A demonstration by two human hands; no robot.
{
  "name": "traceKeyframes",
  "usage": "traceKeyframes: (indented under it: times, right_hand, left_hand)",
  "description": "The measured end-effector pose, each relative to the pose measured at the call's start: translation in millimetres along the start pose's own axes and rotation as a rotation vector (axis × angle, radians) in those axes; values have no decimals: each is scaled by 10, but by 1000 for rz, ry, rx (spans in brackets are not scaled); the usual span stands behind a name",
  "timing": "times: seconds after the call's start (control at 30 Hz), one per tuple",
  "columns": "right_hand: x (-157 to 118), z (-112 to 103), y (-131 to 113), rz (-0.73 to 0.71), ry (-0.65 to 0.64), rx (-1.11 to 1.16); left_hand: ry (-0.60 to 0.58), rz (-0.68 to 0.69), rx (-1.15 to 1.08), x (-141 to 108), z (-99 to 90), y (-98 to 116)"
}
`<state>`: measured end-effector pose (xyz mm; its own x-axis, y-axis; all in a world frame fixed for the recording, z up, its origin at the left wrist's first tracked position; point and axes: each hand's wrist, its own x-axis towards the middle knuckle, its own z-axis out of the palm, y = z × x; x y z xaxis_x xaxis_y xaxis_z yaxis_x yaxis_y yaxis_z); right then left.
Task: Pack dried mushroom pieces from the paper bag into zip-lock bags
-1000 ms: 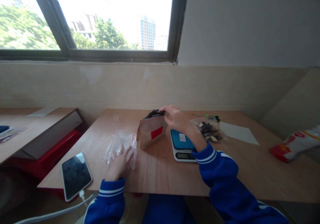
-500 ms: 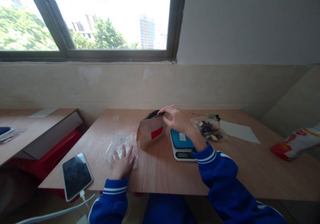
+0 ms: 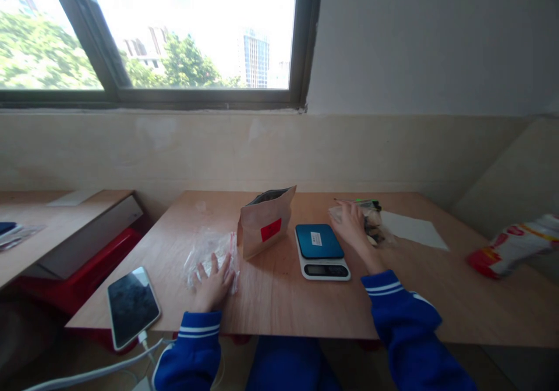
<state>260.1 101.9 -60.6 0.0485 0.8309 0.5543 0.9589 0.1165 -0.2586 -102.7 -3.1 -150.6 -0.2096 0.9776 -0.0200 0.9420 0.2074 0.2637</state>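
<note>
My left hand (image 3: 212, 283) lies flat with fingers spread over clear plastic bags (image 3: 205, 250) at the left of the table. My right hand (image 3: 350, 223) is on a clear bag of dark and pale pieces (image 3: 374, 231); its fingertips at the bag's top edge are too small to read. Between my hands a brown paper bag (image 3: 251, 228) with a red label stands upright, its top open. A white scale (image 3: 325, 270) with a blue plate sits right of the paper bag.
A phone (image 3: 133, 306) with a cable lies at the table's front left corner. White paper (image 3: 413, 230) is at the back right, near a green and black item (image 3: 371, 203). A red and white package (image 3: 509, 251) stands at the far right.
My right hand has let go of the paper bag's top edge and moved right, over the scale, to the bag of pieces. My left hand has stayed on the plastic bags.
</note>
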Motion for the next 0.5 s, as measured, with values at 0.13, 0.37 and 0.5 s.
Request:
traceKeyframes:
  times: [0.13, 0.37, 0.5]
  right_hand:
    - [-171, 320, 481, 168, -184, -225]
    - [-174, 351, 632, 196, -100, -213]
    - [-75, 140, 718, 196, -44, -148]
  left_hand:
    - [89, 6, -236, 16, -4, -32]
    - [235, 89, -525, -17, -394, -115]
    - [378, 44, -745, -224, -666, 49]
